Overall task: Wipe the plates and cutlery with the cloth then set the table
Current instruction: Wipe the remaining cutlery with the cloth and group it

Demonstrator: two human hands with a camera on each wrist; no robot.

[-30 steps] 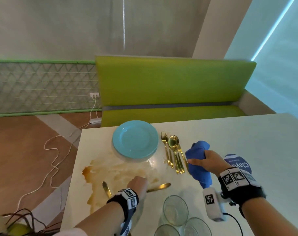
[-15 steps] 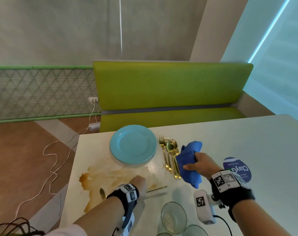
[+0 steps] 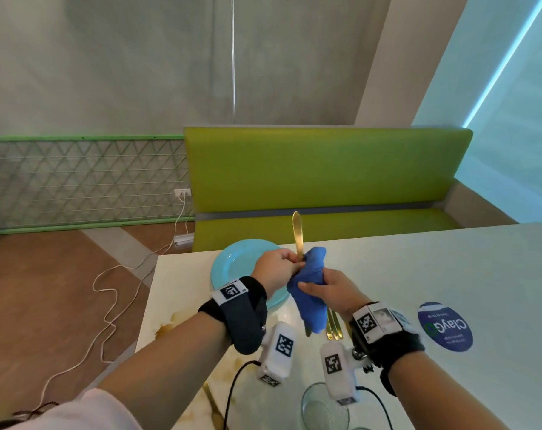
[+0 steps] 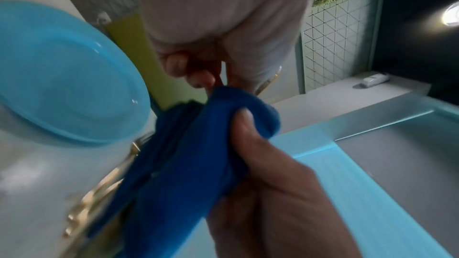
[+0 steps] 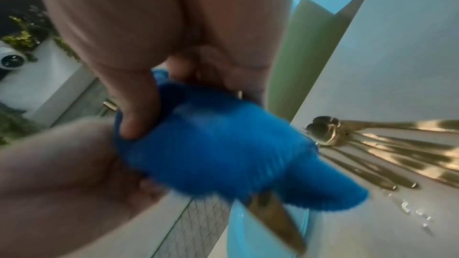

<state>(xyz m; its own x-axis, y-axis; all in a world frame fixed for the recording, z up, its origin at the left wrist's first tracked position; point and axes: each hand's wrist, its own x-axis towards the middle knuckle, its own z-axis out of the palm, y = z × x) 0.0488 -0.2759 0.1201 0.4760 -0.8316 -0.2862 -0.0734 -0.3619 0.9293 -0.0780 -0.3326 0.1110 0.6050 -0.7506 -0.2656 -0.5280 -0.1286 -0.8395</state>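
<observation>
Where table (image 3: pixel 418 274) bears brown spill (image 3: pixel 167 328), green bench (image 3: pixel 325 172) behind, grey wall (image 3: pixel 139 57)

The knife (image 3: pixel 297 235) gleams a polished gold metal, and the spoons and forks (image 5: pixel 387 140) on the bench share that mirror shine. The blue cloth (image 3: pixel 308 287) looks soft, matt and fuzzy. The turquoise plate (image 4: pixel 62 70) is smooth and glossy, the pale bench (image 3: pixel 418 268) slick and faintly reflective.

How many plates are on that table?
1 that I can see: a turquoise plate at the table's far edge, behind the left hand; more could be stacked beneath it.
</observation>
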